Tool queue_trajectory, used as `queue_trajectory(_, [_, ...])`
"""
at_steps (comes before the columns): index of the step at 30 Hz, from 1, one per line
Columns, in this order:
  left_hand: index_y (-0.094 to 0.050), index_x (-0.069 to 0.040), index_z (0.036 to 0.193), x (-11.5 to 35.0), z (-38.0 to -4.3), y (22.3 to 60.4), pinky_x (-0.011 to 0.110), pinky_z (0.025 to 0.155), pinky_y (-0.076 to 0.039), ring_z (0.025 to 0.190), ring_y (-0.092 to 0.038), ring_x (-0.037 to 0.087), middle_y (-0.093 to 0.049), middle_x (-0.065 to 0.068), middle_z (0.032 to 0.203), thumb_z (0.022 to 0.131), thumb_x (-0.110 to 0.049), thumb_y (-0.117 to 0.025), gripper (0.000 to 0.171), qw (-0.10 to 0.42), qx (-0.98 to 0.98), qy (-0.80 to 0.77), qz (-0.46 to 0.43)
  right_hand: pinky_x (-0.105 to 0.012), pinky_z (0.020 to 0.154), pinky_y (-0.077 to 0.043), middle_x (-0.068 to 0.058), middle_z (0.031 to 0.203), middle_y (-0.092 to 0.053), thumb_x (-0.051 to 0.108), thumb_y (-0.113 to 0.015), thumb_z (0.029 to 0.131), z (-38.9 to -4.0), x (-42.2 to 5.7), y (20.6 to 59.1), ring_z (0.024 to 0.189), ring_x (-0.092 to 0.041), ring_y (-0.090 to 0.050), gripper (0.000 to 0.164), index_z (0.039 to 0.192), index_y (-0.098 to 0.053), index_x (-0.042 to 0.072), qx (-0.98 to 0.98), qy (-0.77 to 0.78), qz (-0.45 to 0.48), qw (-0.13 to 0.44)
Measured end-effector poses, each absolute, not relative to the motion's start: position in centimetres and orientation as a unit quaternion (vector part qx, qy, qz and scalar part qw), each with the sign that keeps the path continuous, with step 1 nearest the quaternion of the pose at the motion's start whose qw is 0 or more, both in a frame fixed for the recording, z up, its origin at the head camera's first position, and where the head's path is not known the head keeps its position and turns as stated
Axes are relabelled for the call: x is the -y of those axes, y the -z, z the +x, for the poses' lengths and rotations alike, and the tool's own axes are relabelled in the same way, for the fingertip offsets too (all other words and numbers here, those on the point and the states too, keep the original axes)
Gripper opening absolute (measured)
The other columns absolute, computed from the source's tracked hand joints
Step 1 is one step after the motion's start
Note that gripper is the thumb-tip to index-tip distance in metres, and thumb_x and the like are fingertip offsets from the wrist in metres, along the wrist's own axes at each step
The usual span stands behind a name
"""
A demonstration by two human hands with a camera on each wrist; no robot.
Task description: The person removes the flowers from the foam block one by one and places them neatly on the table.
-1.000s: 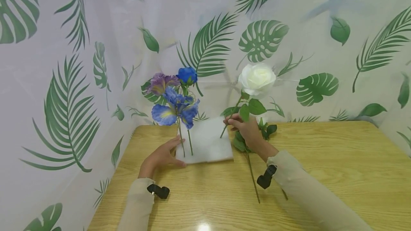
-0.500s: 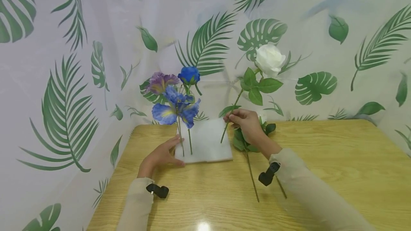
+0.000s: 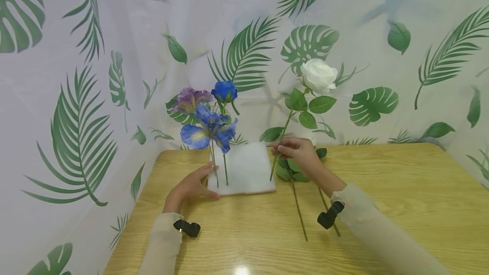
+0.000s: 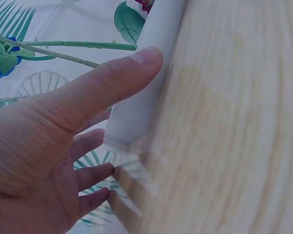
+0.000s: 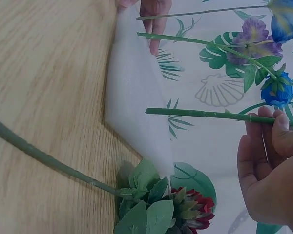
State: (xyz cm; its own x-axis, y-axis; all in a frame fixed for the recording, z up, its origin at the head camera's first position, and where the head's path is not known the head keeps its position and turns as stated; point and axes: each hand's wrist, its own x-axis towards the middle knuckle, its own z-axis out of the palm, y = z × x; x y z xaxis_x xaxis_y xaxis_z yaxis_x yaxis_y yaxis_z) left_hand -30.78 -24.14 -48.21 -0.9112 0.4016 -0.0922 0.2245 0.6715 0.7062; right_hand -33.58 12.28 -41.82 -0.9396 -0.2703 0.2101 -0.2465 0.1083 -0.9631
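A person's two hands work at a wooden table [image 3: 405, 181], before a white backdrop printed with green leaves [image 3: 244, 113]. Right of center, the right hand [image 3: 299, 154] pinches a white rose [image 3: 318, 75] between thumb and fingers, low on its green stem. The bloom leans to the upper right, and the cut end points down over the right part of a white, foam-like block [image 3: 246, 169] at the frame's lower center; whether end and block touch cannot be told.

At the block's left end, the left hand [image 3: 195, 183] is spread wide, thumb along the front edge, fingers extended at the side — steadying it, by the look of it.

Toward the block's left stand a blue-and-yellow iris [image 3: 208, 128], a purple flower [image 3: 191, 99] and a blue rose [image 3: 224, 91]. Right of the block, two loose stems lie on the tabletop; the right wrist view shows a dark red bloom [image 5: 198, 204] on one.

The white rose looks artificial: probably light, with a stiff, slim stem, soft petals and a top-heavy head that may sway. The bare lower stem seems the best hold — lower gives more control, and petals should be left unpressed.
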Motion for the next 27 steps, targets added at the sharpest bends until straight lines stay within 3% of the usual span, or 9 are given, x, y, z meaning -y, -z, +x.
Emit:
queue_trajectory(15, [-0.038, -0.012, 0.158, 24.3, -30.9, 48.6, 0.059, 0.127, -0.016, 0.158, -0.011, 0.039, -0.011, 0.013, 0.172, 0.077, -0.027, -0.091, 0.099, 0.125, -0.905, -0.368, 0.173, -0.031, 0.084, -0.062, 0.006, 0.096, -0.078, 0.013, -0.061, 0.103, -31.9, -15.0, 42.1, 0.096, -0.012, -0.074, 0.03, 0.117, -0.065, -0.012, -0.718, 0.676, -0.165, 0.024])
queue_trajectory(22, [-0.038, -0.012, 0.158, 24.2, -31.0, 48.5, 0.059, 0.127, -0.017, 0.158, -0.012, 0.039, -0.012, 0.014, 0.171, 0.077, -0.029, -0.091, 0.098, 0.121, -0.908, -0.36, 0.178, -0.025, 0.083, -0.061, 0.009, 0.101, -0.077, 0.014, -0.059, 0.104, -31.3, -18.3, 42.7, 0.093, -0.007, -0.073, 0.023, 0.116, -0.069, -0.003, -0.706, 0.684, -0.173, 0.058])
queue_trajectory(27, [-0.038, -0.012, 0.158, 24.2, -30.8, 48.3, 0.059, 0.127, -0.017, 0.158, -0.012, 0.039, -0.012, 0.013, 0.172, 0.077, -0.029, -0.091, 0.098, 0.122, -0.908, -0.361, 0.173, -0.025, 0.082, -0.06, 0.008, 0.101, -0.078, 0.015, -0.059, 0.104, -30.7, -20.6, 42.9, 0.093, -0.007, -0.073, 0.016, 0.109, -0.073, 0.009, -0.724, 0.668, -0.145, 0.087])
